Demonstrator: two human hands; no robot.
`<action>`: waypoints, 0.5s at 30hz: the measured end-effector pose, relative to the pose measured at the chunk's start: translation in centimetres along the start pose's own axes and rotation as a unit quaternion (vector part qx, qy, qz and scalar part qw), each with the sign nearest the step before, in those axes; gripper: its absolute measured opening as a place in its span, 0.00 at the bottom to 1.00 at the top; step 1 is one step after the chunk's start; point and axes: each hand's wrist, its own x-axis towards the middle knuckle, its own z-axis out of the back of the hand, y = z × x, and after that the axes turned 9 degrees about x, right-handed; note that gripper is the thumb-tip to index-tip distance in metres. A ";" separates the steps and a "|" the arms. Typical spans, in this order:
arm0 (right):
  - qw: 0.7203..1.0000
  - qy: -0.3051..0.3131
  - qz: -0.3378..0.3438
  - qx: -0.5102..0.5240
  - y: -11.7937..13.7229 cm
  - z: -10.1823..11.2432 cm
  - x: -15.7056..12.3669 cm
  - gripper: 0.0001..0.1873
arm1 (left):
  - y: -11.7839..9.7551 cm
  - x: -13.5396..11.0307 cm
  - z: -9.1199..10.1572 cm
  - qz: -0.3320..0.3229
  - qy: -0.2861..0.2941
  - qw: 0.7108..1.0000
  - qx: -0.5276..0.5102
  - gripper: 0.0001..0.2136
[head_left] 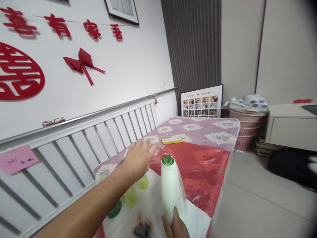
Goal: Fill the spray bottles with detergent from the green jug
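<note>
My right hand (176,225) grips the base of a tall white plastic bottle (171,190) with a green spout, held upright over the table's near end. My left hand (139,158) reaches forward above the table with its fingers stretched out and holds nothing. Below the left arm lie pale green rounded things (130,196) and a green lid (115,209) on a white cloth (153,205). A small dark and orange object (141,228) lies by the near edge.
The table (223,132) has a pink patterned cover and a red sheet (198,172); a yellow flat case (172,140) lies on it. A white slatted rail (99,132) runs along the left wall. Pink baskets (245,130), a photo board (201,100) and a cabinet (289,125) stand beyond.
</note>
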 end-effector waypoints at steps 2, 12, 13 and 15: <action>1.000 0.006 -0.018 0.024 1.4 0.7 0.3 0.21 | 0.1 -2.0 -1.9 0.044 -0.031 0.995 -0.084 0.35; 0.996 0.046 -0.069 0.025 5.5 1.9 0.8 0.14 | -5.1 -17.4 -12.1 0.417 -0.132 0.671 -0.599 0.40; 0.996 0.049 -0.072 0.020 5.6 2.0 0.8 0.14 | -6.1 -18.7 -13.0 0.445 -0.134 0.629 -0.623 0.40; 0.995 0.054 -0.082 0.007 5.9 2.2 0.8 0.15 | -8.0 -20.9 -14.8 0.498 -0.135 0.569 -0.640 0.40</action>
